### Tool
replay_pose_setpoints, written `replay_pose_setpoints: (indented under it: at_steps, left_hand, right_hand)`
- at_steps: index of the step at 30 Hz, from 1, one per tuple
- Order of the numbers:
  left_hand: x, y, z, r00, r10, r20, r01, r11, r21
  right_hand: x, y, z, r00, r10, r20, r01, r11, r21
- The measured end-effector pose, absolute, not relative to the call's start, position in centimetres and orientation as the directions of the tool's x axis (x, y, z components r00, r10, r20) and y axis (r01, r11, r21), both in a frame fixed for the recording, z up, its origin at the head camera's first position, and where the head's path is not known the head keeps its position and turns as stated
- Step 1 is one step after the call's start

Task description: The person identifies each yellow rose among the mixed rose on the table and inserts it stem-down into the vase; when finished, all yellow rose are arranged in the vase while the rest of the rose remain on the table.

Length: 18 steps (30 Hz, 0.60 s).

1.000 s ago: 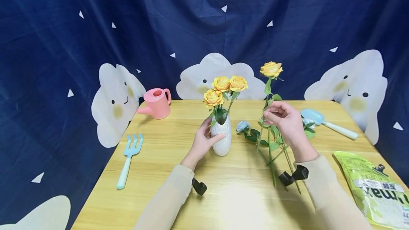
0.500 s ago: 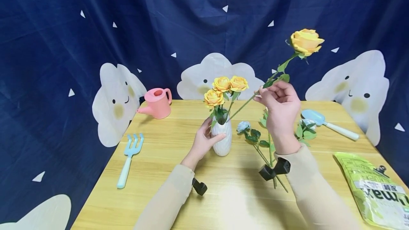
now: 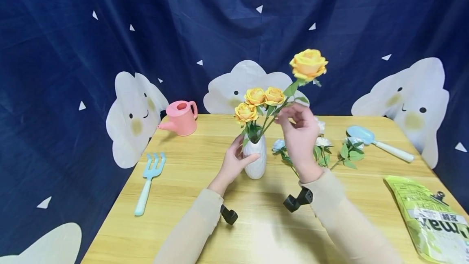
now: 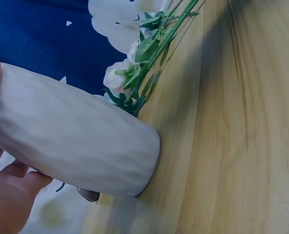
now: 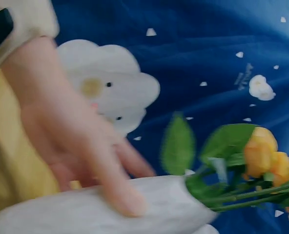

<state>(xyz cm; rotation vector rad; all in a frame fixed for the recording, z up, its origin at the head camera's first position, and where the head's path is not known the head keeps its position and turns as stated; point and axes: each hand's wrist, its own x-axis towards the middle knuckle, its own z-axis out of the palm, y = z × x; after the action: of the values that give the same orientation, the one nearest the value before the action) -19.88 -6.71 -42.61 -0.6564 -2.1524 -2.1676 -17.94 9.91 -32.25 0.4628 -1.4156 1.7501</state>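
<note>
Yellow rose (image 3: 309, 64), stem pinched by right hand (image 3: 298, 133), enters white vase (image 3: 254, 156) near table's (image 3: 183, 223) centre; left hand (image 3: 234, 160) wraps vase. Insertion step; next: push stem straight down w/ vase steadied.

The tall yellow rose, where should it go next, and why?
Probably slide the rose down deeper into the vase. Its stem already slants into the mouth, pinched by the right hand, but the bloom sits above the other three. The left hand holds the vase.
</note>
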Motion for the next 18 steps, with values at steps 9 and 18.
replay_pose_setpoints:
  at_steps: [9,18]
  left_hand:
    - [-20.0,-6.6,-42.7,-0.9,0.283,0.332,0.329,-0.06,0.942]
    - [-20.0,-6.5,-42.8,-0.894,0.277,0.352,0.344,-0.078,0.936]
  right_hand:
    - [-17.5,8.1,-35.1,-0.582,0.358,0.73,-0.764,0.067,-0.642]
    - [-16.8,6.5,-35.8,-0.621,0.39,0.679,-0.7,0.113,-0.705]
